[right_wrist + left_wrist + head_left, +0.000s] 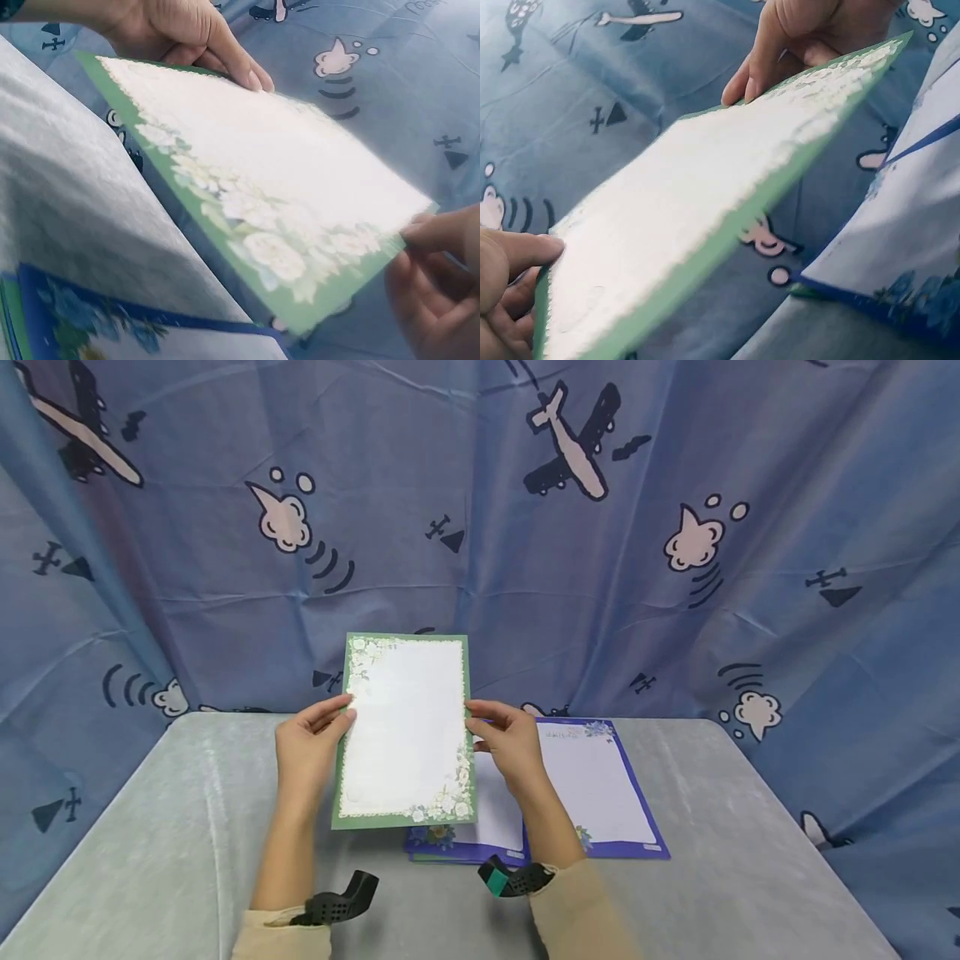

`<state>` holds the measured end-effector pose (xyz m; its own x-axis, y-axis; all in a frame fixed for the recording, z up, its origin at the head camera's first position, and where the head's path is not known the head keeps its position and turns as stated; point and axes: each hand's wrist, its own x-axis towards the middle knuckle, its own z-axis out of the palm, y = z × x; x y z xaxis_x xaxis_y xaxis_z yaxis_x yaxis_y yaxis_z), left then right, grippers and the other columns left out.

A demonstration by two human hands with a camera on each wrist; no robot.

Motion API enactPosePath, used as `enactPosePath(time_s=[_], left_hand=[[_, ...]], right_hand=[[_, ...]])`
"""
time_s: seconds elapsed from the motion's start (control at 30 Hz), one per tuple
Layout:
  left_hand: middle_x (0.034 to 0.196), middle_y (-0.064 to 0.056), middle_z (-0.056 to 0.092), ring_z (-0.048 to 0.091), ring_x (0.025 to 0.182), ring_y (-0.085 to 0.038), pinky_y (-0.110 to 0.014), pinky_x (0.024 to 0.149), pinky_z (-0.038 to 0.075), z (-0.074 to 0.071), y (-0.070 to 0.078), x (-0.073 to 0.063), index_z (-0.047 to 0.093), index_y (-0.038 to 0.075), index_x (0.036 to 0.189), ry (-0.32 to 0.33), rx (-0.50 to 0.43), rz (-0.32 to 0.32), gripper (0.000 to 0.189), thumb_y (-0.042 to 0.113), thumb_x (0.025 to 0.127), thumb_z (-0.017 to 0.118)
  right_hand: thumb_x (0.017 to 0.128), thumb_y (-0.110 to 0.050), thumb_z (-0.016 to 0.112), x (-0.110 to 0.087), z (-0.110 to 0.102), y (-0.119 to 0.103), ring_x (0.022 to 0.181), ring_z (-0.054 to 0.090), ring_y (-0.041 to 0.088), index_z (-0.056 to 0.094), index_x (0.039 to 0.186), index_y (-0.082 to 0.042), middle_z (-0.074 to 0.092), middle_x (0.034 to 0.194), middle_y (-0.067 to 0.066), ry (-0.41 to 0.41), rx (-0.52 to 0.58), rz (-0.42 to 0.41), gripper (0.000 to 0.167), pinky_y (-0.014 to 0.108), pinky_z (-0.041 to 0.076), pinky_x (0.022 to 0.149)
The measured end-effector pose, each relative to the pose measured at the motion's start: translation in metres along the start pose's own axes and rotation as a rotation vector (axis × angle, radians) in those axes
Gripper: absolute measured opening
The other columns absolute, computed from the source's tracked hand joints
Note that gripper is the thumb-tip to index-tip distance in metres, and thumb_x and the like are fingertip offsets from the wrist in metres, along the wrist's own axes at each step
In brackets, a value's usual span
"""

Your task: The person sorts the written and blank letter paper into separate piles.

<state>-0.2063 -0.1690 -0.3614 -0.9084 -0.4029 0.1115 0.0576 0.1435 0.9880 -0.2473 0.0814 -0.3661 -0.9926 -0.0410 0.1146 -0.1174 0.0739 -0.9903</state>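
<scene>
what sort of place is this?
Probably an improvised recording booth, though the wider room is out of view. A blue fabric curtain printed with airplanes surrounds the pale grey table with rounded corners, and a black wrist-worn device suggests data capture.

Before you, a blue curtain (405, 468) hangs in folds across the far side. Its print shows a large aeroplane (573, 447) high and right of the middle, another (82, 431) at far left, pinkish puffs and dark curved strokes. You have a pale grey tabletop (165, 835), creased on the left. On it, right of the middle, you see two blue-bordered sheets side by side, the left one (492, 806) partly hidden, the right one (600, 785) bearing printed flowers.
</scene>
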Motion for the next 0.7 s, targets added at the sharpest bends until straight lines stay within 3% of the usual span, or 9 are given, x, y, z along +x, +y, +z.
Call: enactPosePath(time_s=[0.2, 0.3, 0.47, 0.57, 0.7], left_hand=[[0.099, 0.012, 0.068, 0.061, 0.095, 0.001, -0.008, 0.078, 0.050, -0.021, -0.009, 0.008, 0.074, 0.014, 0.123, 0.092, 0.040, -0.006, 0.029, 0.023, 0.096, 0.071], [0.110, 0.005, 0.068, 0.060, 0.095, 0.002, -0.008, 0.075, 0.050, -0.026, -0.013, 0.011, 0.074, 0.014, 0.124, 0.115, 0.070, -0.025, 0.029, 0.022, 0.097, 0.069], [0.127, -0.012, 0.069, 0.058, 0.092, 0.007, -0.007, 0.074, 0.048, -0.029, -0.026, 0.014, 0.072, 0.012, 0.126, 0.118, 0.121, -0.050, 0.029, 0.019, 0.099, 0.066], [0.128, -0.013, 0.070, 0.057, 0.090, 0.008, -0.005, 0.075, 0.047, -0.030, -0.036, 0.017, 0.072, 0.011, 0.126, 0.115, 0.164, -0.053, 0.029, 0.017, 0.099, 0.065], [0.128, -0.014, 0.070, 0.057, 0.097, -0.001, -0.005, 0.073, 0.046, -0.031, -0.046, 0.021, 0.072, 0.010, 0.126, 0.102, 0.207, -0.060, 0.029, 0.017, 0.099, 0.064]], right_hand=[[0.092, -0.002, 0.070, 0.004, 0.033, 0.006, 0.082, 0.066, 0.008, 0.075, 0.118, -0.004, 0.071, 0.118, 0.016, -0.035, 0.001, -0.012, 0.026, 0.025, 0.059, 0.066], [0.092, -0.003, 0.070, 0.006, 0.046, 0.013, 0.082, 0.066, 0.011, 0.075, 0.117, -0.005, 0.071, 0.117, 0.016, -0.039, -0.011, -0.002, 0.026, 0.025, 0.059, 0.066], [0.091, -0.001, 0.070, 0.006, 0.060, 0.030, 0.078, 0.066, 0.011, 0.075, 0.115, -0.003, 0.071, 0.114, 0.017, -0.037, -0.020, 0.028, 0.025, 0.026, 0.060, 0.064], [0.089, 0.001, 0.070, 0.005, 0.067, 0.040, 0.072, 0.064, 0.007, 0.076, 0.113, -0.002, 0.072, 0.112, 0.018, -0.039, -0.038, 0.040, 0.025, 0.025, 0.059, 0.061], [0.089, 0.001, 0.069, 0.004, 0.072, 0.049, 0.065, 0.065, 0.010, 0.076, 0.113, -0.002, 0.072, 0.110, 0.017, -0.044, -0.087, 0.044, 0.025, 0.028, 0.060, 0.061]])
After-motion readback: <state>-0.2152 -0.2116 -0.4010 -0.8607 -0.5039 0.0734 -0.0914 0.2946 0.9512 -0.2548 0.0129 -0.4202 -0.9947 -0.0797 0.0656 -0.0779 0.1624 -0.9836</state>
